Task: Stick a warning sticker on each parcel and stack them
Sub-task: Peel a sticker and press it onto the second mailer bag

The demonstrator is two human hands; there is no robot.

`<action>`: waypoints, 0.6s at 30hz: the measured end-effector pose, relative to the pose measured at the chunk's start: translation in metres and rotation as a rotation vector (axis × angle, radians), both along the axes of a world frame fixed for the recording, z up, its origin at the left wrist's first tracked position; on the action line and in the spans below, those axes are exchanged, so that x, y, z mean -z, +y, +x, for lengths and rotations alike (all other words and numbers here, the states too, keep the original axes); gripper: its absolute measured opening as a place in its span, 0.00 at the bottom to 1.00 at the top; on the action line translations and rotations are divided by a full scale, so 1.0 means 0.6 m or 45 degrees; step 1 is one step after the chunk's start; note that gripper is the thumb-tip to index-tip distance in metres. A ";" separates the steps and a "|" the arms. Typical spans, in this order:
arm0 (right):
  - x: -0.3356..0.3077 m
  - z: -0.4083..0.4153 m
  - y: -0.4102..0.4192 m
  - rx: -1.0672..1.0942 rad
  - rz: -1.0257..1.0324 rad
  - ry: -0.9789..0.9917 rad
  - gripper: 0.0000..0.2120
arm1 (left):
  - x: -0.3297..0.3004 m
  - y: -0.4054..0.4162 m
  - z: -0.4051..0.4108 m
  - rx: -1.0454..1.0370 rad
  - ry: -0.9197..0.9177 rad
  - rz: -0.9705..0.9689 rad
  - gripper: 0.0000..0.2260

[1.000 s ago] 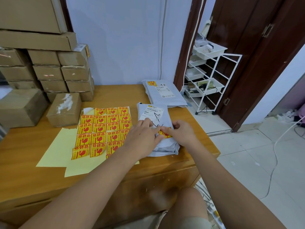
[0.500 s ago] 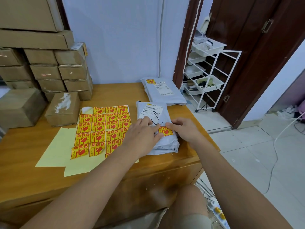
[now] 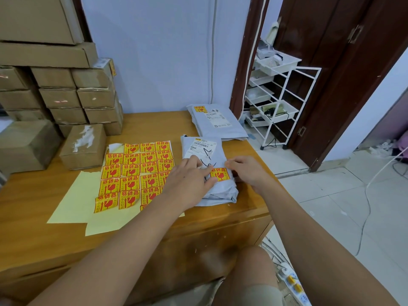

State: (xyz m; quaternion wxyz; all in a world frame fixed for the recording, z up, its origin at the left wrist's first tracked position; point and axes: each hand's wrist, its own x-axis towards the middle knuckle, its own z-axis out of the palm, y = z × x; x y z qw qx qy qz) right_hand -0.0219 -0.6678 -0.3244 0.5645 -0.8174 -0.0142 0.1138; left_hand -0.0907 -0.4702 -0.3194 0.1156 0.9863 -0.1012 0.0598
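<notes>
Both hands lie flat on the grey parcel (image 3: 209,173) near the front right of the wooden table (image 3: 154,235): the left hand (image 3: 189,184) presses with straight fingers on the left edge of a yellow-and-red warning sticker (image 3: 220,174), while the right hand (image 3: 247,171) rests on the parcel's right side, its fingertips just beside the sticker; neither hand grips anything. A sheet of stickers (image 3: 134,173) lies just left of the parcel on pale yellow backing paper (image 3: 72,204). Further back, another grey parcel (image 3: 218,124) already carries a sticker. Brown cardboard boxes (image 3: 66,96) are stacked at the table's far left, and a white wire rack (image 3: 280,102) stands by the door.
</notes>
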 end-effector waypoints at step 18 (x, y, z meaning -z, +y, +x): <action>-0.011 -0.016 -0.017 -0.301 -0.049 0.004 0.17 | 0.005 -0.002 -0.019 -0.027 -0.012 -0.004 0.25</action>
